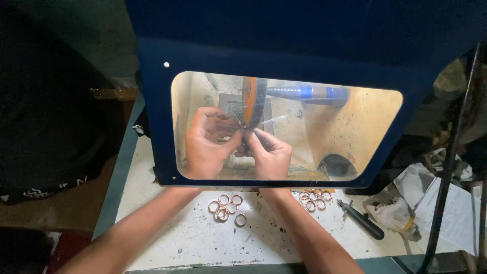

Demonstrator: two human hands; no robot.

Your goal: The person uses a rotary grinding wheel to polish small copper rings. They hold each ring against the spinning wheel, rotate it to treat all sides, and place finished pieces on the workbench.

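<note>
Both my hands reach inside a dark blue box, seen through its clear window [355, 127]. My left hand [205, 144] and my right hand [271, 155] pinch a small ring together and hold it against the lower edge of an orange wheel [252, 101]. The ring is mostly hidden by my fingertips. The wheel sits on a blue-banded spindle [304, 93] that runs to the right.
On the white bench in front of the box lie two groups of several copper rings [225, 207] [314, 199]. A black-handled tool [362, 219] and a crumpled glove [395, 213] lie at the right, with papers [456, 213] beyond. A dark round opening [336, 165] shows inside the box.
</note>
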